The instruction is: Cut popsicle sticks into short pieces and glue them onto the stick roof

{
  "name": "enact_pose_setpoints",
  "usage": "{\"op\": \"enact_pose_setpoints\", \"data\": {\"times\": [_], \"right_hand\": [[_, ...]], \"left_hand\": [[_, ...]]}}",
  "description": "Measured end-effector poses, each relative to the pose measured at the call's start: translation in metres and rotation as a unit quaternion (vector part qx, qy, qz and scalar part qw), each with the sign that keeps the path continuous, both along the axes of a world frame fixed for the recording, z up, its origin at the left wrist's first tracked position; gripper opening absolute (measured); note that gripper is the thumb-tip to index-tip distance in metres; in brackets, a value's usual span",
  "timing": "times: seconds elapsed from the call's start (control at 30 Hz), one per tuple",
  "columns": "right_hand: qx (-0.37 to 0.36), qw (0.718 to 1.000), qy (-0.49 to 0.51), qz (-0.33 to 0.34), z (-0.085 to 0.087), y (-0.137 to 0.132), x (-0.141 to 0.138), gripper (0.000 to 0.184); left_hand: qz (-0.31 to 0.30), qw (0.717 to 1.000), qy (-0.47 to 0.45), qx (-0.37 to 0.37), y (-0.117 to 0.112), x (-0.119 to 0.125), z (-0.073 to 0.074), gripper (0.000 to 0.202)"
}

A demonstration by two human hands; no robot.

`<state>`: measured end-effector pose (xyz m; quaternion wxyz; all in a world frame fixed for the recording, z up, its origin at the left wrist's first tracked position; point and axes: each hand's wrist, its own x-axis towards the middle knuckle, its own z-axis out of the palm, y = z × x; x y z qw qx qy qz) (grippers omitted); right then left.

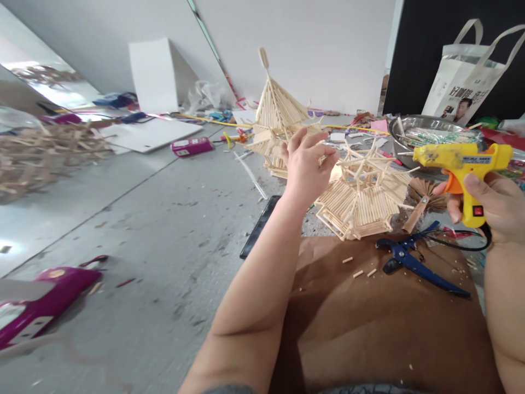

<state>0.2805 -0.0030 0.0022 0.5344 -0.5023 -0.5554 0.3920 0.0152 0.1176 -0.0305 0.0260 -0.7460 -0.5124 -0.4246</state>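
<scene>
My right hand (498, 205) is wrapped round the handle of a yellow hot glue gun (471, 164), fingers by its orange trigger and nozzle pointing left. My left hand (309, 161) is raised in front of the wooden stick models, its fingers bent and apart; nothing shows in it, and part of the palm side is hidden. Behind it stands a pointed stick tower (276, 109). To its right sits a low stick roof (361, 205) with sloping panels and an open frame on top. Whether the left fingers touch either model, I cannot tell.
A blue cutter (422, 268) and short stick offcuts (358, 274) lie on brown board (369, 339). A black phone (260, 227) is beside my left forearm. Purple packages (191, 146) lie leftward. A metal bowl (396, 128) and white bag (455, 82) stand back right.
</scene>
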Motion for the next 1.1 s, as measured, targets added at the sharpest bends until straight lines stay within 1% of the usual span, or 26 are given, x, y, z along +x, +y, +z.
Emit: {"op": "enact_pose_setpoints", "data": {"times": [0.23, 0.4, 0.6, 0.77, 0.93, 1.1], "right_hand": [[-0.002, 1.0, -0.004, 0.003, -0.001, 0.001, 0.003, 0.033], [-0.001, 1.0, -0.005, -0.002, -0.001, 0.0, 0.001, 0.032], [-0.005, 1.0, -0.008, -0.001, -0.001, 0.0, 0.002, 0.033], [-0.003, 1.0, -0.009, 0.003, -0.001, 0.001, 0.003, 0.033], [-0.001, 1.0, -0.007, 0.001, 0.0, 0.0, 0.0, 0.031], [-0.003, 1.0, -0.006, 0.0, 0.0, -0.001, -0.001, 0.033]], "left_hand": [[0.016, 1.0, 0.012, -0.018, -0.007, 0.004, 0.007, 0.014], [0.021, 0.999, 0.024, -0.01, -0.011, 0.007, 0.01, 0.015], [0.009, 1.0, 0.009, 0.028, -0.008, 0.006, 0.007, 0.014], [0.006, 0.999, 0.008, 0.041, -0.006, 0.005, 0.004, 0.014], [0.012, 1.0, 0.015, 0.023, -0.01, 0.006, 0.009, 0.015], [0.008, 1.0, 0.015, 0.009, -0.013, 0.007, 0.012, 0.015]]}}
